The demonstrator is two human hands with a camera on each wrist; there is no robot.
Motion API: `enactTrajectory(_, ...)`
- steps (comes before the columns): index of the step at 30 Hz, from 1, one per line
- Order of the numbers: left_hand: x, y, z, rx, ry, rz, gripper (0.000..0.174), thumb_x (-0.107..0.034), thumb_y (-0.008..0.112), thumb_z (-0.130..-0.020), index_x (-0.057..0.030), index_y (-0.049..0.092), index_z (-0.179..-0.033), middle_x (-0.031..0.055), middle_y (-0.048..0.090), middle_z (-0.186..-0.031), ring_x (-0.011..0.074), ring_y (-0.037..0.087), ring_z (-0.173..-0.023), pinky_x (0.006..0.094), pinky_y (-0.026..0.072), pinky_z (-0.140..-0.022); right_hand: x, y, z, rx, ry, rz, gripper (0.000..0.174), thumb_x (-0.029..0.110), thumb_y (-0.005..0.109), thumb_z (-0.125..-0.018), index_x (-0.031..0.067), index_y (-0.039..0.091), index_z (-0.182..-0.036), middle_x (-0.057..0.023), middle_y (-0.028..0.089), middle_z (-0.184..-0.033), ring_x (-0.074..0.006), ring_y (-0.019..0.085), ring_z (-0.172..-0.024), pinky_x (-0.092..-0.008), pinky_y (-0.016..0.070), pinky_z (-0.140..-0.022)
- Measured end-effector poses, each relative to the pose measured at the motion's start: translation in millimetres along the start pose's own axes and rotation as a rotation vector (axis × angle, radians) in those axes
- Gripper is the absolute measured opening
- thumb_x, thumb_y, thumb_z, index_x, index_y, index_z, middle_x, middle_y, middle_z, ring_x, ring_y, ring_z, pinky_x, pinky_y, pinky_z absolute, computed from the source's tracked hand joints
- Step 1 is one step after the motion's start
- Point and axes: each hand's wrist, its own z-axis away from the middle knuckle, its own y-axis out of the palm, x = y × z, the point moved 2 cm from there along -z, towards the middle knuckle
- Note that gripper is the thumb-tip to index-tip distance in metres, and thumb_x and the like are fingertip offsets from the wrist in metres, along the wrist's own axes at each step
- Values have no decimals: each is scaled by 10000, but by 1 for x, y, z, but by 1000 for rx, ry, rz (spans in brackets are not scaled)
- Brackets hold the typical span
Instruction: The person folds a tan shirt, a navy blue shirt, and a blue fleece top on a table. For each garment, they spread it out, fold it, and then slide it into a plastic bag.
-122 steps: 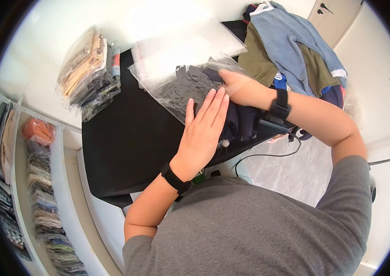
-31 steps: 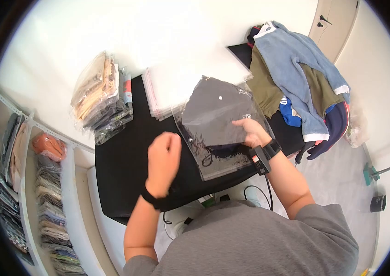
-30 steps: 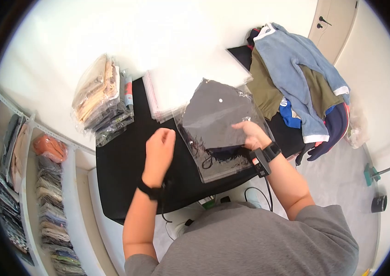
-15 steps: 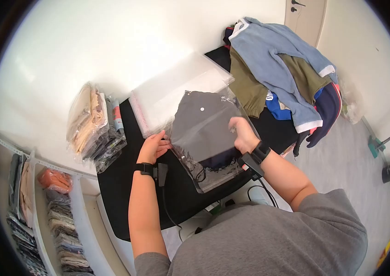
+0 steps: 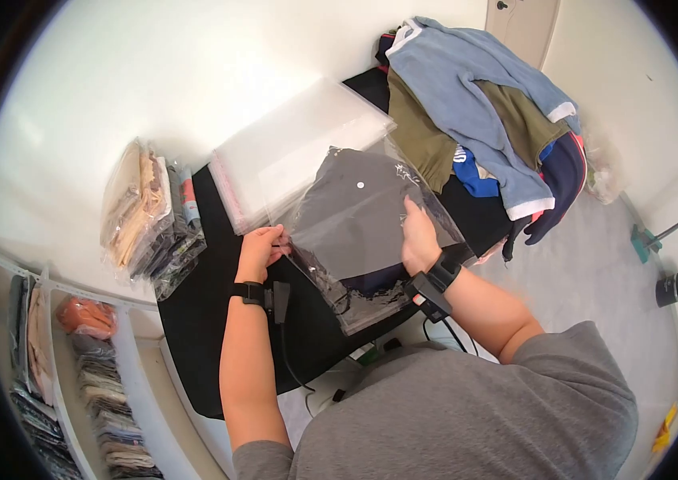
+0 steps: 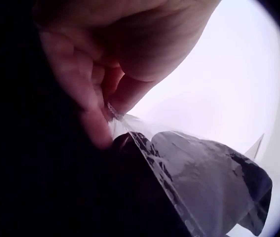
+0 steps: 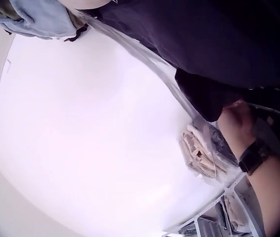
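A dark grey folded garment with a white dot, a white star print and a navy part lies inside a clear plastic bag. My left hand pinches the bag's left edge between thumb and fingers. In the left wrist view, that hand holds a fold of the shiny film. My right hand grips the bagged garment at its right side, thumb on top and other fingers mostly hidden. Dark cloth fills the upper part of the right wrist view, where only a bit of that hand shows.
Behind the bag lies a stack of flat clear bags on the black table. Bagged clothes stand at the left. Loose clothes, with a blue fleece top uppermost, are heaped at the right. A shelf holds more packed clothes.
My left hand, loosely curled over the table a second ago, has come to the bag's left edge and now pinches it. My right hand has stayed at the right side, its thumb now straighter.
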Motion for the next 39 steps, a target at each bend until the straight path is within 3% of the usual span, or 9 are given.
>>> enactTrajectory(4, 3, -3, 0, 24, -8, 18, 179, -302, 630, -849, -124, 627, -832, -37, 599, -755, 73, 568, -644, 182, 413, -575, 15, 2, -2, 218, 363, -42, 382, 262, 478, -938, 5, 477, -1222, -88, 552, -1175, -231, 537, -1040, -369, 453, -873)
enactTrajectory(8, 4, -2, 4, 6, -8, 5, 187, -270, 605, -862, -92, 638, -815, -8, 639, -761, 103, 616, -648, 205, 417, -597, 28, 16, 5, 278, 288, 33, 367, 266, 504, -922, 12, 504, -1188, -88, 566, -1142, -235, 546, -1021, -377, 460, -854)
enactTrajectory(10, 6, -1, 3, -2, -4, 5, 188, -269, 607, -861, -90, 638, -814, -7, 639, -763, 103, 616, -649, 205, 419, -595, 20, 5, -7, 61, 237, 108, 306, 233, 508, -911, 7, 540, -1114, -103, 576, -1090, -249, 561, -964, -391, 465, -831)
enactTrajectory(16, 6, -3, -1, 5, -1, 3, 193, -264, 615, -856, -76, 640, -820, -3, 639, -763, 99, 610, -642, 197, 427, -580, 15, -14, -10, -24, 149, 198, 255, 185, 522, -880, -14, 551, -1038, -129, 565, -1055, -261, 553, -936, -404, 464, -817)
enactTrajectory(20, 9, -3, -1, 7, 14, 9, 209, -265, 620, -855, -58, 647, -840, 1, 641, -769, 92, 603, -648, 195, 436, -566, 18, -18, -6, 161, 287, 60, 256, 188, 569, -849, 1, 562, -1023, -117, 580, -1037, -260, 566, -921, -397, 475, -810)
enactTrajectory(25, 9, -4, 25, 76, -46, 70, 583, -557, 588, -824, 23, 623, -864, 99, 650, -765, 176, 650, -695, 235, 501, -620, 25, -17, 0, 364, 557, 214, 245, 165, 506, -910, -1, 553, -1083, -117, 589, -1063, -265, 583, -953, -417, 496, -825)
enactTrajectory(29, 19, 2, 87, 238, -138, -55, 656, -629, 473, -852, 7, 628, -855, 115, 664, -733, 187, 662, -634, 236, 495, -553, 24, -19, 2, 334, 675, 181, 261, 132, 438, -942, -20, 505, -1144, -142, 561, -1107, -284, 574, -972, -459, 475, -877)
enactTrajectory(33, 24, 15, 132, 423, -140, -190, 488, -454, 524, -889, 22, 633, -886, 123, 678, -782, 173, 661, -643, 223, 492, -603, 24, -11, 13, 134, 599, 238, 281, 198, 482, -933, 38, 521, -1161, -121, 550, -1153, -270, 534, -1066, -474, 445, -913)
enactTrajectory(39, 34, 24, 137, 448, -53, -175, 390, -360, 571, -887, 26, 628, -866, 110, 673, -768, 144, 648, -629, 207, 467, -573, 26, -4, 30, 345, 729, -52, 285, 187, 574, -878, 17, 551, -1105, -129, 599, -1088, -289, 577, -1013, -436, 459, -916)
